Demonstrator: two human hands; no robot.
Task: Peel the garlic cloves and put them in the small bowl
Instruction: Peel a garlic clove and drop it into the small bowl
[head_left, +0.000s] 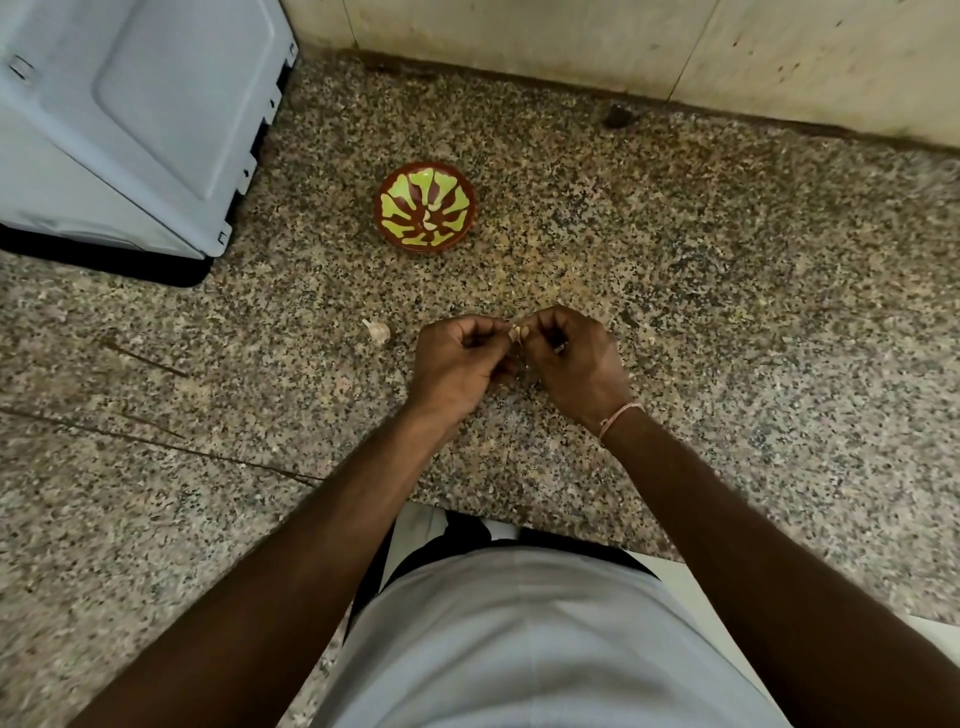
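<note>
On the speckled granite counter (727, 312), a grey appliance (130, 119) stands far left. The left hand (460, 358) and right hand (574, 358) pinch one garlic clove (517, 332) between them; the small bowl (425, 207) sits beyond, an unpeeled clove (377, 330) left.

Both arms reach forward. Left hand (457, 358) and right hand (574, 358) close together, fingers curled, fingertips meeting, pinching.
</note>
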